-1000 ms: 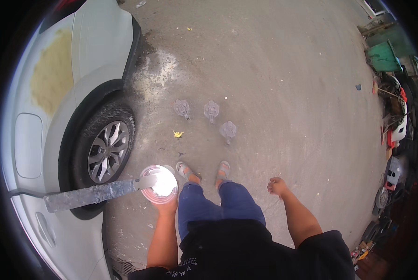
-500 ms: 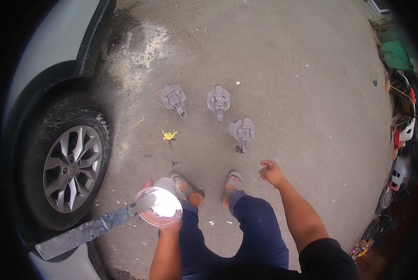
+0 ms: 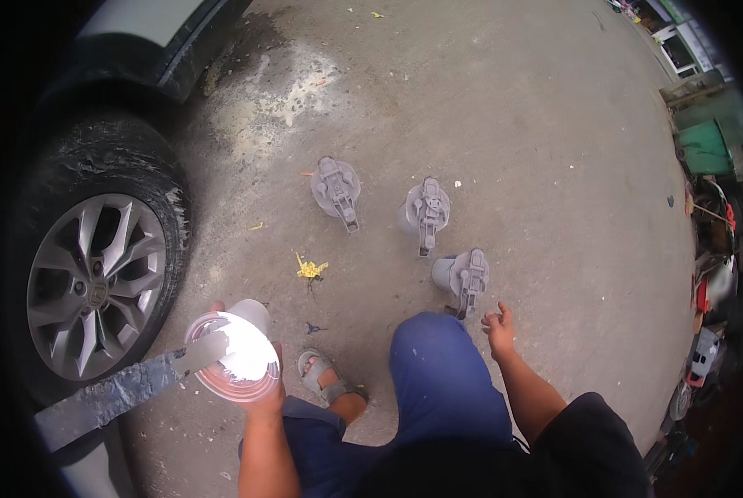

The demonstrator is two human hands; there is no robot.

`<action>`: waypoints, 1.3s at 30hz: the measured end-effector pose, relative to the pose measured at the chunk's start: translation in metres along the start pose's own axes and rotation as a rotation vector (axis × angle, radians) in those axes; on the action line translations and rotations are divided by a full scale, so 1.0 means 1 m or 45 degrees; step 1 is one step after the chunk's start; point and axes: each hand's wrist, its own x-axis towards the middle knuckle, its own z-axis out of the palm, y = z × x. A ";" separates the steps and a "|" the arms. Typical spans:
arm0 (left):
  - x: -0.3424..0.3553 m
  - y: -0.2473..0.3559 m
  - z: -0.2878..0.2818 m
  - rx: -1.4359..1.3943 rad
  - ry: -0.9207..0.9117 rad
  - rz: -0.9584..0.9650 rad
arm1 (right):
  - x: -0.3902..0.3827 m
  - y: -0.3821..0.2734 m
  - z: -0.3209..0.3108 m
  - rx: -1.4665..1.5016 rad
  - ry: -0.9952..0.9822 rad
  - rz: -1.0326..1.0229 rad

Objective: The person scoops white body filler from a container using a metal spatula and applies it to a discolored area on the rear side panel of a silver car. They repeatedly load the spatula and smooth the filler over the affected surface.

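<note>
My left hand [image 3: 263,400] grips a translucent cup [image 3: 220,383] of white paint [image 3: 249,357], seen from above. A long, stained, flat stick [image 3: 114,397] rests across its rim, its narrow end in the paint. My right hand [image 3: 499,334] is empty, fingers apart, just below the nearest of three dusty grey spray-gun-like tools with cups [image 3: 471,278], which stand on the ground. The other two, one in the middle [image 3: 427,212] and one farther left [image 3: 336,191], are set apart from it in a staggered row.
A white car's wheel [image 3: 96,282] and lower body [image 3: 139,25] line the left side. Concrete ground [image 3: 571,216] carries a pale stain and yellow scraps [image 3: 310,267]. Along the right edge lie a green bin [image 3: 703,149] and piled car parts [image 3: 705,349].
My view has dropped closer to the ground and the tools, and my right knee has come forward. My right hand has moved toward the nearest tool; my left hand has shifted left with the cup.
</note>
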 end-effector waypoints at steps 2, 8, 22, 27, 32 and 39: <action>-0.001 -0.003 -0.005 -0.020 0.047 0.073 | 0.002 0.006 0.009 0.095 -0.092 0.077; -0.019 -0.003 -0.021 0.343 0.051 -0.112 | 0.009 0.007 0.026 0.376 -0.291 0.243; -0.016 0.007 0.007 0.149 0.052 -0.291 | 0.022 0.009 0.045 0.348 -0.329 0.050; -0.021 0.001 0.011 0.193 0.135 -0.277 | 0.019 -0.011 0.007 0.446 -0.191 0.037; -0.034 -0.034 0.027 0.144 0.111 -0.254 | 0.025 -0.055 -0.033 0.288 -0.045 -0.006; -0.023 -0.013 0.043 0.075 0.000 -0.155 | 0.039 -0.074 -0.084 -0.567 0.200 -0.331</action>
